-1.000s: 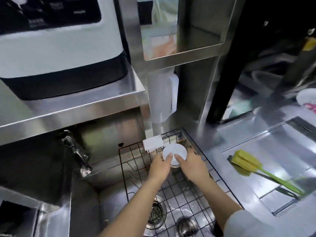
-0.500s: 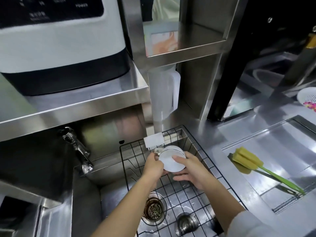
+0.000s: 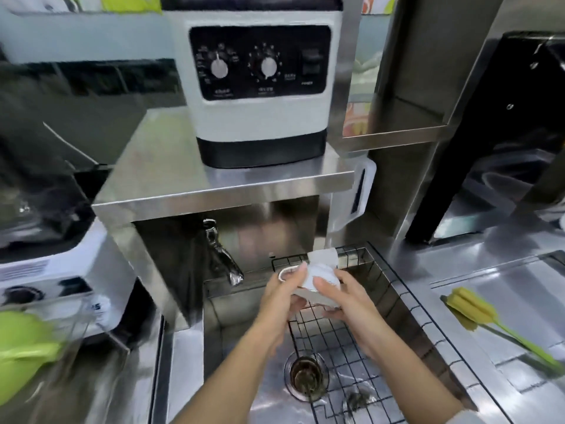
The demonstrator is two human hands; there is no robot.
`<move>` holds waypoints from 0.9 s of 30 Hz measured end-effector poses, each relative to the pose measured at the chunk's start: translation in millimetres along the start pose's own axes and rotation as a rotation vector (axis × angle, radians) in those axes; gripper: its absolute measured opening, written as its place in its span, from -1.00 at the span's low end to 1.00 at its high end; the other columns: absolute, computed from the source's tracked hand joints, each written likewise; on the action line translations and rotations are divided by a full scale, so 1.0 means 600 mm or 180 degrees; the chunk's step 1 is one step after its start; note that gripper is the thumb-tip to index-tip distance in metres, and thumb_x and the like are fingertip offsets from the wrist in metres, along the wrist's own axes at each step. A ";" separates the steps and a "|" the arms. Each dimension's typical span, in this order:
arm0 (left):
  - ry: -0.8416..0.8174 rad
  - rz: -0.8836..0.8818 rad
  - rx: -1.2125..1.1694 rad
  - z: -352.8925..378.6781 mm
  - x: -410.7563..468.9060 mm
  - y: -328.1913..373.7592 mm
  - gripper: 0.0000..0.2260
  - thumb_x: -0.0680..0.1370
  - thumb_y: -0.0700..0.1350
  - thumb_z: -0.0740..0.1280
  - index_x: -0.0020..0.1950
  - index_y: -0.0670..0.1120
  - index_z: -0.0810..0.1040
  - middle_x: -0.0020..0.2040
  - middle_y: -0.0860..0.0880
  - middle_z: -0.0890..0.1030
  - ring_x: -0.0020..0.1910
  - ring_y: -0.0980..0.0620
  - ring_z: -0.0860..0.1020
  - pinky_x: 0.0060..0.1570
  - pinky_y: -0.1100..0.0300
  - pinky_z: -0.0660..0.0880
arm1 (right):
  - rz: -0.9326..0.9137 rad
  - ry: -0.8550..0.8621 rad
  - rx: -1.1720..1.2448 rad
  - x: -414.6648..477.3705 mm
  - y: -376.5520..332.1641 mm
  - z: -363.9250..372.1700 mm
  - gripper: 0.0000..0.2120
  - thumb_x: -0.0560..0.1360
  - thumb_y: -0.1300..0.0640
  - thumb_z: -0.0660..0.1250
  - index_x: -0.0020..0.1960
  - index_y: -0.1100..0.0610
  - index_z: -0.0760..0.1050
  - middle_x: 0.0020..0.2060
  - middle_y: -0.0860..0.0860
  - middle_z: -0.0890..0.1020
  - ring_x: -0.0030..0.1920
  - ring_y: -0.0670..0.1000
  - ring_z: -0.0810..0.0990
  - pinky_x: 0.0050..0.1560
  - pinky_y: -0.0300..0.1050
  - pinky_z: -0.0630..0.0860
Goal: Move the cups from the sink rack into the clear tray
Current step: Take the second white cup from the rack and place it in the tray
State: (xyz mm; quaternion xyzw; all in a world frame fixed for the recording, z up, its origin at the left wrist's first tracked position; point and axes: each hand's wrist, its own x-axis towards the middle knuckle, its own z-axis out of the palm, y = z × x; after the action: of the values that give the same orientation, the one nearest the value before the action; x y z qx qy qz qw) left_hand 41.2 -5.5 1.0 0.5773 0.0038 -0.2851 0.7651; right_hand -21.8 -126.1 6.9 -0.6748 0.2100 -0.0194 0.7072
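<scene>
Fingers of the left hand curled round a white ceramic cup, thumb pressed near its looped handle. Fingers of the right hand wrapped over the cup's other side, thumb across its wall. Cup gripped between both hands, tilted, lifted clear above the black wire sink rack. Both forearms bare, reaching in from the bottom edge; a pale sleeve at the right wrist's lower end.

Just behind the cup, a white sponge resting on the rack's far rim. Below the hands, the steel sink with a round drain strainer under the wire grid. To the left of the cup, a chrome tap angled down toward the basin.

To the right of the sink, on the steel surface, a yellow sponge brush with a green handle, well apart from the hands. Above the tap, a steel shelf carrying a white and black appliance with two dials. A translucent white jug beside the shelf's right edge. At far left, a second white appliance and, near the bottom corner, something lime green inside a clear container, blurred; not possible to tell whether that container is the tray.
</scene>
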 end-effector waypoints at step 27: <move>0.1091 0.1766 0.1189 -0.388 -0.393 0.190 -0.72 0.44 0.01 0.41 -0.06 -0.19 0.49 -0.19 0.03 0.52 -0.25 0.25 0.48 -0.23 0.48 0.38 | -0.1898 -0.0476 -0.1201 -0.255 -0.052 0.482 -0.31 0.09 -0.28 0.48 0.15 -0.24 0.30 0.14 -0.15 0.48 0.15 -0.06 0.50 0.17 0.08 0.48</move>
State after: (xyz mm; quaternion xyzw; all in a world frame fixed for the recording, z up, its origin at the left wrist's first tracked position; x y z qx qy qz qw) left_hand -30.8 322.3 102.7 0.7254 -0.0768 0.0381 0.6830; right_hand -59.9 192.1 78.8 -0.8246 -0.0485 -0.1364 0.5468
